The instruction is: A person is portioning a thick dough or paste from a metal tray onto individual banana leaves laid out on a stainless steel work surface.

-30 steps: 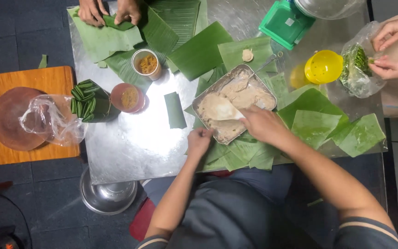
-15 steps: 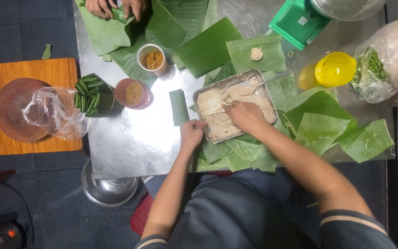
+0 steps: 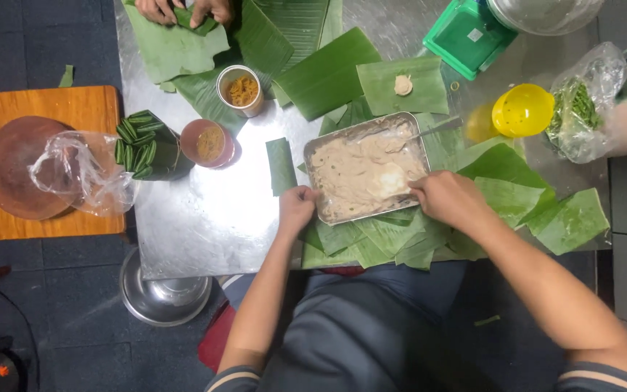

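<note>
Two hands at tray [image 3: 328, 210] edges: left hand [image 3: 297, 209] fingers curled on its left rim; right hand [image 3: 450, 199] fingers pinching paste [image 3: 364, 170]; bare bench [image 3: 212, 210] lies left.

I see green banana leaves [image 3: 328, 72], pale beige paste in a silver tray [image 3: 313, 149], a yellow bowl [image 3: 522, 110], a green box [image 3: 467, 36], an orange-brown wooden board [image 3: 45, 101].

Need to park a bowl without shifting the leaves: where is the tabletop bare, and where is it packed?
Bare steel shows on the table, bordered by the brown cup, the leaf strip, the left hand and the near edge. Crowded: banana leaves under the right hand, around the metal tray, and the far side by the yellow bowl.
</note>
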